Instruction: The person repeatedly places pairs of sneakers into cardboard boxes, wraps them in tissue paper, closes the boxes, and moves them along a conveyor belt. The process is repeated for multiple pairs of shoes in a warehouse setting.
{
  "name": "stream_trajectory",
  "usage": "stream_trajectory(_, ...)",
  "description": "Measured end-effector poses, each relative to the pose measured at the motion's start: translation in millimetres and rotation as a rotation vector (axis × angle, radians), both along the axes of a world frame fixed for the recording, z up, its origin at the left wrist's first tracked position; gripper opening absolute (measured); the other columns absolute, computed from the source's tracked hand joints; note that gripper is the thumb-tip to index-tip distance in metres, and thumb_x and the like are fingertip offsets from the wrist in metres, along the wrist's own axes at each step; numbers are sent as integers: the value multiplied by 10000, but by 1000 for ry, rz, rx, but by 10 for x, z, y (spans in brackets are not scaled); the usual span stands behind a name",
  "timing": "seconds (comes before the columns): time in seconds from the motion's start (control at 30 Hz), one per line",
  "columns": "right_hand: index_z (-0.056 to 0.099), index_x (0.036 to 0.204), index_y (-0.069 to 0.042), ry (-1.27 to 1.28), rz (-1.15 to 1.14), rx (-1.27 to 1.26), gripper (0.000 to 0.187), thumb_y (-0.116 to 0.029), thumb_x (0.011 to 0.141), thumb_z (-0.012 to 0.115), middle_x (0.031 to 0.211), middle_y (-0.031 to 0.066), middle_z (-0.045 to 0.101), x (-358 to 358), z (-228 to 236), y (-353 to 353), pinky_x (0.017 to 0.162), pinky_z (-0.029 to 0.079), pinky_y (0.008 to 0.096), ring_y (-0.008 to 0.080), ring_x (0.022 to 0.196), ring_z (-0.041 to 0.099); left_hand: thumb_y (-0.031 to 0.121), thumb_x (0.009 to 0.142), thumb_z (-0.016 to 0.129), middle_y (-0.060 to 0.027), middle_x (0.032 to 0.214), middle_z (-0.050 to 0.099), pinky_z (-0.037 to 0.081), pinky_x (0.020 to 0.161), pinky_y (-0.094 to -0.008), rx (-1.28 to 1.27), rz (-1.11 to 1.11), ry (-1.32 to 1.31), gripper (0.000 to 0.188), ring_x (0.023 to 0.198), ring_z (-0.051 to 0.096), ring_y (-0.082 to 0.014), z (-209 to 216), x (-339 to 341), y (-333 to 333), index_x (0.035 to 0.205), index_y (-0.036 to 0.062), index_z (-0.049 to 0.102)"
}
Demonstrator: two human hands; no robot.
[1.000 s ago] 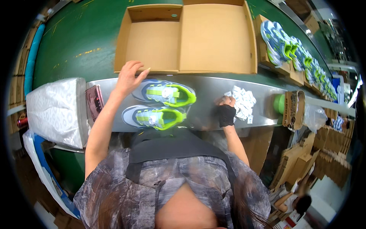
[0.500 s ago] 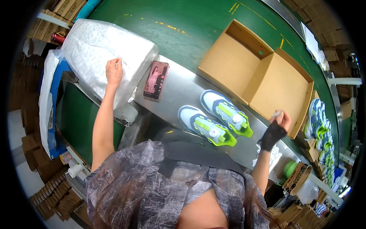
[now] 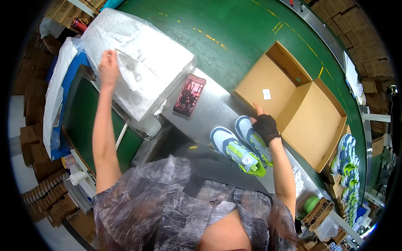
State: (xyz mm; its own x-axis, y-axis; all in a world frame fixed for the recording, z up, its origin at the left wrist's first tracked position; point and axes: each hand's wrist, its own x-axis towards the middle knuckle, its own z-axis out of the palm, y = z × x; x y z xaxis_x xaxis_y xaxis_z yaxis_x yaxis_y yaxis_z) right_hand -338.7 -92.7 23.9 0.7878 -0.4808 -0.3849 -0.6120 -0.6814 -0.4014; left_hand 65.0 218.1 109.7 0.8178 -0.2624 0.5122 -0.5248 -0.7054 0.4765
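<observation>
Atop a stack (image 3: 169,62), thin white creased paper (image 3: 135,67), left grip (image 3: 109,67) pinching its edge, right grip (image 3: 264,126) loose.

We see matt brown cardboard in the open box (image 3: 312,125), its inner faces smooth, and plain white paper in the small slip (image 3: 266,94). The tabletop (image 3: 217,98) is smooth metal with soft reflections; the green surface (image 3: 234,25) looks smooth, with a low sheen. We read the white stack (image 3: 155,54) as thin, creased paper, with shiny clear plastic about its sides. The phone (image 3: 189,95) has a glossy screen. The shoes (image 3: 234,148) pair fabric-looking uppers with smooth, plastic-looking dials. We find matt black cloth in the glove (image 3: 266,127) and thin, crinkled cloth in the mottled shirt (image 3: 146,196).
</observation>
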Motion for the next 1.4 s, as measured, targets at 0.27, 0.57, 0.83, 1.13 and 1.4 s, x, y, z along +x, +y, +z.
stream_trajectory(0.27, 365, 1269, -17, -894, 70, 235, 731, -262, 690, 738, 1189, 171, 499, 418, 1205, 307, 877, 404, 367, 286, 1059, 502, 91, 903, 415, -11, 697, 540, 451, 527, -217, -549, -849, 420, 101, 594, 534, -67, 1172, -1497, -1566, 889, 25, 491)
stream_trajectory(0.57, 537, 1064, -16, -1572, -950, 44, 317, -88, 761, 596, 962, 97, 590, -552, 1117, -1125, 708, 481, 301, 186, 793, 582, 236, 790, 644, -206, 1129, 503, 421, 871, -360, -249, -1331, -145, 458, 1038, 505, -328, 878, -2703, -2957, 1135, -14, 476)
stream_trajectory(0.83, 503, 1089, 7, -1550, -1580, -491, 410, -201, 759, 632, 993, 97, 546, -2839, 991, -1427, 730, 478, 348, 207, 831, 534, 461, 771, 572, -176, 1376, 281, 98, 1004, -607, 575, -1178, -354, 559, 1301, 229, -304, -428, -2159, -2890, 1209, 123, 488)
stream_trajectory(1.13, 495, 1108, -5, -1108, -1929, -654, 477, -287, 753, 642, 1057, 102, 525, -3970, 270, -1180, 753, 468, 368, 214, 910, 515, 555, 642, 672, -227, 1324, 327, 262, 931, -611, 478, -485, -57, 876, 1263, 261, -350, -584, -1109, -2878, 1295, 55, 368)
stream_trajectory(1.4, 458, 1154, 27, -776, -1805, -162, 710, -498, 720, 661, 1025, 134, 467, -3504, 366, -577, 671, 497, 353, 243, 899, 483, 341, 707, 705, -141, 1067, 565, 501, 742, -372, -15, -713, 1431, 591, 905, 579, -226, -768, -1004, -2807, 1126, -27, 511)
